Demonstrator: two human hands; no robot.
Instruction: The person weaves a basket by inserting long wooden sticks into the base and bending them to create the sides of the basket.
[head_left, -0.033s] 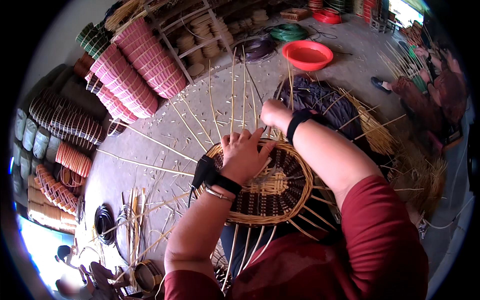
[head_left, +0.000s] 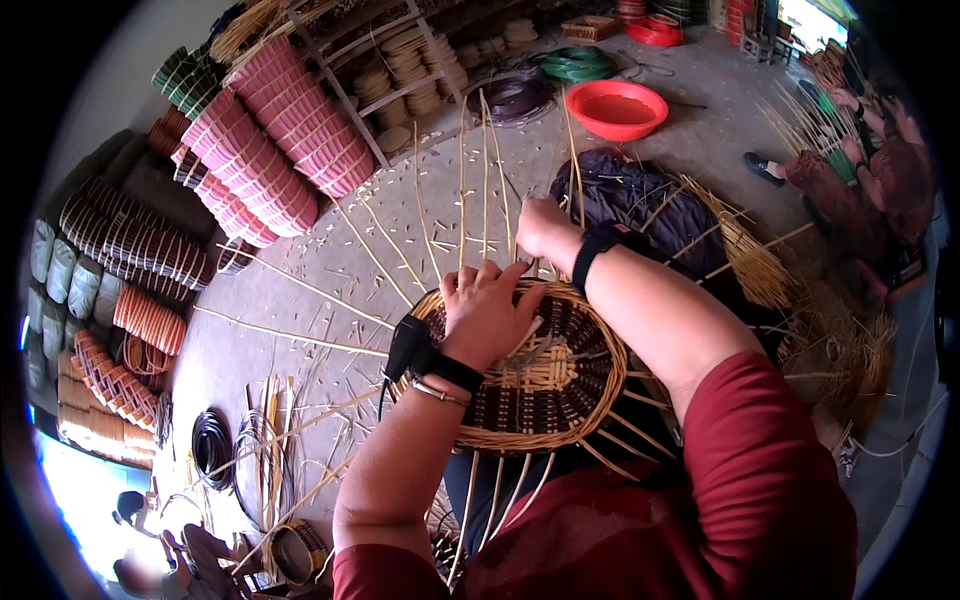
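Observation:
An oval wicker basket (head_left: 590, 425), woven in dark brown and tan, lies in front of me with long pale stakes (head_left: 463, 190) fanning out from its edge. My left hand (head_left: 490, 315) grips its far rim, fingers bent over the edge and thumb toward the inside. Just to the right and beyond that rim, my right hand (head_left: 547, 230) is closed in a pinch on a thin dark weaving strand (head_left: 514, 192), only a short length of which shows. Where the strand meets the rim is hidden behind my fingers.
A dark cloth-covered bundle (head_left: 620, 190) and a straw bundle (head_left: 750, 255) lie right of the basket. Beyond stands a red basin (head_left: 617, 110). Pink stacked baskets (head_left: 245, 165) lean at left, near a dark coil (head_left: 210, 448). Other people sit at far right and lower left.
My right hand has shifted slightly left and down. The dark strand beyond it shows less clearly than before. My left hand stays on the rim.

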